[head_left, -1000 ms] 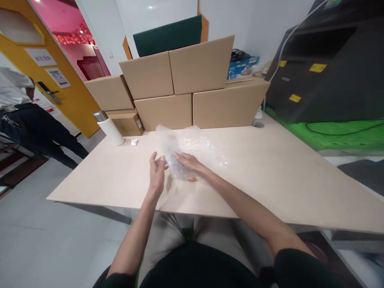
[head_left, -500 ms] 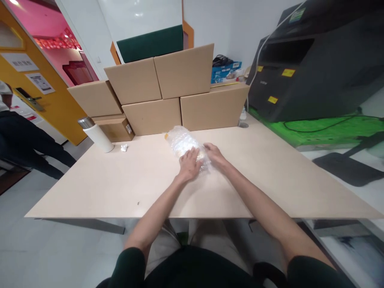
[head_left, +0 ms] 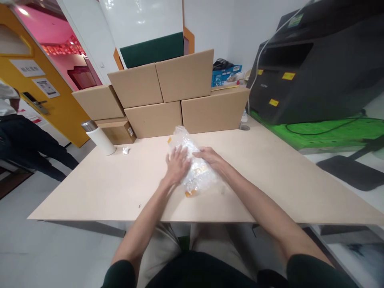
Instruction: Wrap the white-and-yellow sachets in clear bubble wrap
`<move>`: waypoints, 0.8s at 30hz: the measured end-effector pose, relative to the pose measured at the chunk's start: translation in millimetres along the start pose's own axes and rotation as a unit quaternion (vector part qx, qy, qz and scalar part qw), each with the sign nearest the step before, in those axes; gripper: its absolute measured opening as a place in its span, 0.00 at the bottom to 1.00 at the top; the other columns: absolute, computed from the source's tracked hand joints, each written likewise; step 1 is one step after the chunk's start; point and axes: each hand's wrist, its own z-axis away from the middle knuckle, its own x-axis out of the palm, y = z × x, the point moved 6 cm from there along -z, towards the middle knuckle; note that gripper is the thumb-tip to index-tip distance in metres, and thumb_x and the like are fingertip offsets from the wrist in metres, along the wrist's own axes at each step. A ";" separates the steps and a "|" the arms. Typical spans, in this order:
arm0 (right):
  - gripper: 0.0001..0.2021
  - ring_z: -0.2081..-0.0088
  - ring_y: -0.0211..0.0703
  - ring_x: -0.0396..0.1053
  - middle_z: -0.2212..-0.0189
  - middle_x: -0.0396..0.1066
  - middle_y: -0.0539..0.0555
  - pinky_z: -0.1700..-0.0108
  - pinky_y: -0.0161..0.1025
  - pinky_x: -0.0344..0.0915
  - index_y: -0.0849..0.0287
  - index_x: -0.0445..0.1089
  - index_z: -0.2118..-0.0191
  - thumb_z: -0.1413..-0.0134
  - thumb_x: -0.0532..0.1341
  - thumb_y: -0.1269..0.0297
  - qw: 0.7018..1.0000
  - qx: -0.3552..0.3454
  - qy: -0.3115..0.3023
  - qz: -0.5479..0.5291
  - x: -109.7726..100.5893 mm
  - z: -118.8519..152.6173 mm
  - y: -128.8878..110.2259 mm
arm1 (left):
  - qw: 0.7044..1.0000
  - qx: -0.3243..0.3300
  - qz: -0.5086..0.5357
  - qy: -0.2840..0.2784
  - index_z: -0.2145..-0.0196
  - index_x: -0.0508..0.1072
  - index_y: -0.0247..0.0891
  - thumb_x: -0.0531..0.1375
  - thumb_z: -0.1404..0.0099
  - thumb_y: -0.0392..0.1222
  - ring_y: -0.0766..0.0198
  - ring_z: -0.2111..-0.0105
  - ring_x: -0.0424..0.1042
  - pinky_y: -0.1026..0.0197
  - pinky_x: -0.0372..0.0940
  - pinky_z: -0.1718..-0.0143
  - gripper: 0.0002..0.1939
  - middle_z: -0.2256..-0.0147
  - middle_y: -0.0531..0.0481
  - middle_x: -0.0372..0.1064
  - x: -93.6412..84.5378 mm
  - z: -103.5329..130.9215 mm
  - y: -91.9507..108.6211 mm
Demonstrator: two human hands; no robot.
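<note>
A clear bubble-wrap package (head_left: 199,170) lies slanted on the table in front of me, with bits of orange tape at its upper left and lower ends. What it wraps is hard to make out through the shiny film. My left hand (head_left: 178,163) rests on its left side, palm down with the fingers spread. From the right, my right hand (head_left: 210,157) reaches over the package, its fingers and thumb closed on the film near the upper middle.
Several cardboard boxes (head_left: 153,120) are stacked along the back of the pale table (head_left: 114,188). A white bottle (head_left: 102,140) and a crumpled white scrap (head_left: 125,150) stand at left. A dark printer (head_left: 288,76) fills the right. Someone's dark trousers (head_left: 30,136) show by the yellow door.
My left hand has slid left, off the middle of the bubble wrap to its left side. My right hand has moved left onto it. The package's lower, taped end now shows nearer me.
</note>
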 end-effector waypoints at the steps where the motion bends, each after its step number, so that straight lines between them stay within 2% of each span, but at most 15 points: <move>1: 0.17 0.74 0.42 0.70 0.76 0.74 0.52 0.70 0.38 0.66 0.62 0.73 0.69 0.67 0.75 0.60 0.999 -0.007 -0.046 -0.019 3.8 12.5 -2.6 | 1.000 -0.017 0.000 0.019 0.34 0.59 0.49 0.50 0.29 0.53 0.48 0.29 0.35 0.37 0.27 0.33 0.27 0.29 0.49 0.43 -16.8 0.3 -6.5; 3: 0.19 0.73 0.42 0.71 0.74 0.75 0.53 0.70 0.37 0.66 0.62 0.74 0.68 0.66 0.76 0.58 0.991 -0.022 -0.127 -0.025 8.4 39.1 -10.3 | 0.999 -0.019 0.043 0.014 0.37 0.64 0.49 0.51 0.29 0.55 0.47 0.29 0.33 0.37 0.25 0.33 0.26 0.30 0.50 0.45 -45.0 3.5 -14.2; 4: 0.18 0.73 0.41 0.71 0.73 0.75 0.52 0.70 0.37 0.66 0.61 0.74 0.68 0.66 0.75 0.57 0.988 -0.030 -0.148 -0.020 8.5 51.1 -14.9 | 0.996 -0.006 0.094 -0.012 0.38 0.67 0.49 0.50 0.30 0.57 0.47 0.29 0.37 0.38 0.29 0.32 0.26 0.31 0.50 0.48 -54.7 6.9 -14.6; 5: 0.18 0.73 0.40 0.71 0.73 0.75 0.52 0.70 0.36 0.66 0.61 0.75 0.69 0.65 0.75 0.56 0.987 -0.037 -0.157 -0.017 7.6 60.9 -19.6 | 0.984 0.001 0.167 -0.057 0.39 0.68 0.49 0.50 0.31 0.61 0.47 0.31 0.44 0.41 0.38 0.32 0.28 0.32 0.50 0.53 -60.5 11.9 -13.9; 7: 0.18 0.73 0.40 0.70 0.74 0.74 0.51 0.70 0.36 0.66 0.60 0.75 0.69 0.65 0.75 0.55 0.988 -0.048 -0.148 -0.022 4.9 72.3 -27.6 | 0.936 0.001 0.325 -0.136 0.40 0.69 0.47 0.51 0.37 0.70 0.45 0.35 0.55 0.45 0.54 0.36 0.36 0.36 0.45 0.59 -66.4 24.8 -9.0; 9: 0.18 0.75 0.39 0.69 0.74 0.74 0.50 0.72 0.36 0.64 0.59 0.75 0.69 0.67 0.75 0.54 0.991 -0.059 -0.114 -0.038 2.7 72.4 -31.0 | 0.874 -0.003 0.452 -0.177 0.39 0.68 0.46 0.56 0.44 0.75 0.42 0.38 0.61 0.46 0.64 0.43 0.43 0.36 0.42 0.60 -66.5 36.7 -3.2; 10: 0.19 0.75 0.38 0.68 0.75 0.73 0.49 0.72 0.35 0.64 0.58 0.75 0.70 0.69 0.76 0.54 0.992 -0.064 -0.093 -0.048 2.2 69.1 -30.1 | 0.850 -0.009 0.495 -0.178 0.39 0.68 0.45 0.60 0.47 0.73 0.41 0.40 0.63 0.46 0.66 0.46 0.44 0.37 0.41 0.61 -64.4 40.4 -2.3; 12: 0.20 0.75 0.38 0.67 0.75 0.73 0.49 0.72 0.35 0.63 0.58 0.74 0.70 0.71 0.76 0.54 0.994 -0.068 -0.047 -0.074 2.5 57.7 -22.0 | 0.819 -0.037 0.550 -0.155 0.40 0.67 0.44 0.67 0.49 0.64 0.42 0.44 0.67 0.47 0.68 0.49 0.42 0.40 0.39 0.65 -54.8 41.7 -7.6; 14: 0.20 0.75 0.39 0.66 0.76 0.71 0.48 0.71 0.36 0.63 0.58 0.71 0.71 0.69 0.75 0.52 0.994 -0.063 -0.001 -0.085 4.1 43.2 -6.5 | 0.805 -0.096 0.577 -0.099 0.43 0.67 0.40 0.70 0.48 0.51 0.47 0.50 0.72 0.50 0.69 0.52 0.37 0.48 0.39 0.71 -39.9 35.9 -23.0; 16: 0.19 0.74 0.40 0.66 0.77 0.69 0.48 0.70 0.38 0.63 0.57 0.69 0.72 0.63 0.72 0.49 0.995 -0.066 0.054 -0.046 4.2 28.0 10.6 | 0.797 -0.169 0.580 -0.023 0.42 0.63 0.39 0.69 0.48 0.44 0.55 0.58 0.75 0.53 0.70 0.55 0.37 0.55 0.41 0.73 -23.5 27.4 -43.9; 18: 0.19 0.72 0.43 0.67 0.75 0.69 0.50 0.68 0.40 0.65 0.57 0.67 0.72 0.57 0.67 0.45 0.989 -0.090 0.113 0.046 2.3 14.4 22.8 | 0.808 -0.237 0.538 0.047 0.38 0.55 0.39 0.67 0.46 0.41 0.60 0.64 0.75 0.55 0.71 0.60 0.41 0.57 0.44 0.72 -8.9 20.8 -64.2; 20: 0.20 0.65 0.49 0.70 0.67 0.72 0.55 0.60 0.45 0.68 0.58 0.70 0.65 0.53 0.64 0.45 0.965 -0.135 0.159 0.158 0.9 4.1 27.6 | 0.853 -0.254 0.444 0.098 0.36 0.51 0.40 0.63 0.42 0.40 0.61 0.65 0.74 0.54 0.71 0.61 0.40 0.54 0.42 0.69 -1.4 15.6 -76.0; 22: 0.24 0.53 0.56 0.69 0.54 0.71 0.63 0.49 0.52 0.65 0.61 0.70 0.53 0.48 0.61 0.47 0.923 -0.207 0.177 0.273 3.5 -0.9 25.4 | 0.912 -0.213 0.328 0.122 0.38 0.56 0.40 0.58 0.37 0.41 0.57 0.59 0.74 0.49 0.70 0.55 0.31 0.48 0.38 0.65 0.0 11.4 -77.0; 24: 0.25 0.41 0.59 0.61 0.41 0.64 0.67 0.38 0.56 0.56 0.62 0.67 0.44 0.42 0.55 0.51 0.873 -0.274 0.152 0.375 10.7 -1.0 23.1 | 0.954 -0.153 0.228 0.118 0.43 0.65 0.39 0.56 0.34 0.43 0.50 0.47 0.69 0.43 0.63 0.44 0.22 0.43 0.36 0.62 0.0 10.3 -72.5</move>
